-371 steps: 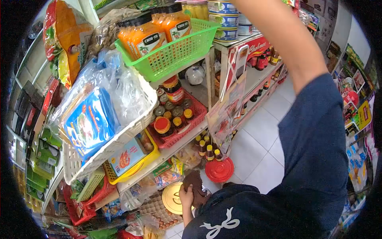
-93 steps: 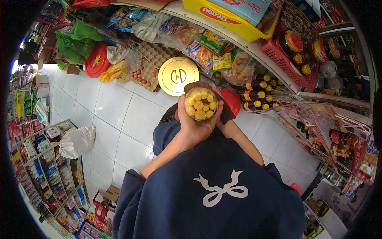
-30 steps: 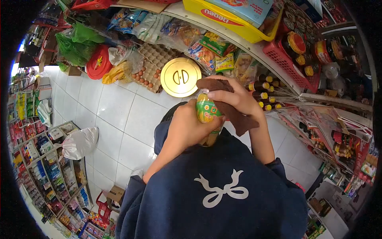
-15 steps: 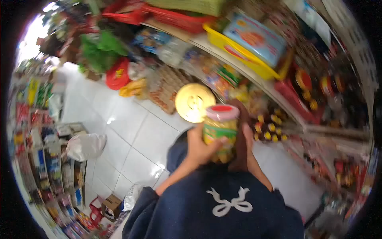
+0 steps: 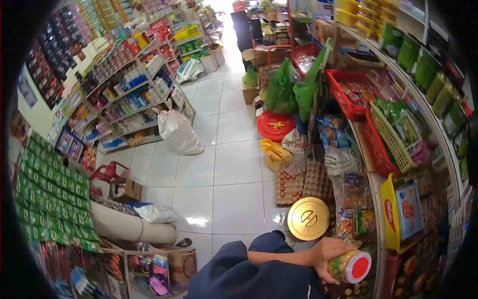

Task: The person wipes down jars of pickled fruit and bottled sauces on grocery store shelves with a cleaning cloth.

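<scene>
My left hand (image 5: 324, 253) is wrapped round a jar (image 5: 339, 265) with yellowish contents and a yellow-green label. The jar leans to the right, its red-and-white lid (image 5: 358, 266) turned towards me. It is beside the lower shelf on the right, among dark bottles with yellow caps that show only in part. Just beyond the hand stands a round gold lid (image 5: 308, 218) over the floor. I do not see my right hand in this view.
Egg trays (image 5: 291, 187), a red round lid (image 5: 275, 125) and green bags (image 5: 281, 89) line the right side. A yellow basket (image 5: 391, 214) sits on the shelf. Leftward are a white sack (image 5: 178, 132), a cardboard box (image 5: 127, 189) and stocked shelves.
My view has swung up and left along the aisle. The jar, upright before my chest earlier, is now tilted by the right shelf. My right hand and the brown cloth have left view.
</scene>
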The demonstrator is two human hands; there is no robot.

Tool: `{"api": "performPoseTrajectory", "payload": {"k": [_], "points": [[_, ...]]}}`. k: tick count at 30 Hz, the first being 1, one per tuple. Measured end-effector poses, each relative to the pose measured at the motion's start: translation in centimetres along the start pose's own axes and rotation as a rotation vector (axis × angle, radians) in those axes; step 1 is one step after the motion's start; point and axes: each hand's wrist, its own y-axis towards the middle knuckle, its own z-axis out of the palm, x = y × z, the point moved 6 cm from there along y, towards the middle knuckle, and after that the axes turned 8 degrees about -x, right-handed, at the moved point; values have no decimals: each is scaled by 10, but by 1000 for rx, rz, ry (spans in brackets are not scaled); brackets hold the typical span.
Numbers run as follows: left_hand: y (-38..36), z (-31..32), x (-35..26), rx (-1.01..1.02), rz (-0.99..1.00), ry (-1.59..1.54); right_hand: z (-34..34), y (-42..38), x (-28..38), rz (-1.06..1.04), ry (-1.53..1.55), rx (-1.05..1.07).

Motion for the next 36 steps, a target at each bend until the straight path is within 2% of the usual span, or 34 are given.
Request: {"api": "performPoseTrajectory", "payload": {"k": [2,5,8,9,13,16,19,25,32,34,36], "points": [[-7,-2,4,21,-61,1,7,4,3,-18,-49,15],[-16,-9,14,-78,-102,17,18,10,5,-34,-111,41],[-17,-11,10,-18,-45,128,34,16,5,-43,-140,75],[-13,-12,4,-68,68,109,37,17,5,-42,-149,80],[-9,-19,-11,-80,160,134,46,19,3,-55,-192,92],[-19,-20,-6,-40,63,47,51,20,2,-59,-220,115],[-21,-22,-6,-102,133,86,58,19,2,-66,-244,132],[-21,-21,4,18,-27,74,64,21,4,-81,-273,146],[-5,-33,-19,-251,-126,0,65,22,7,-94,-297,131],[1,-34,-13,-278,-290,-95,65,22,8,-99,-305,128],[4,-31,-6,-267,-295,-153,66,23,9,-104,-307,119]]}}
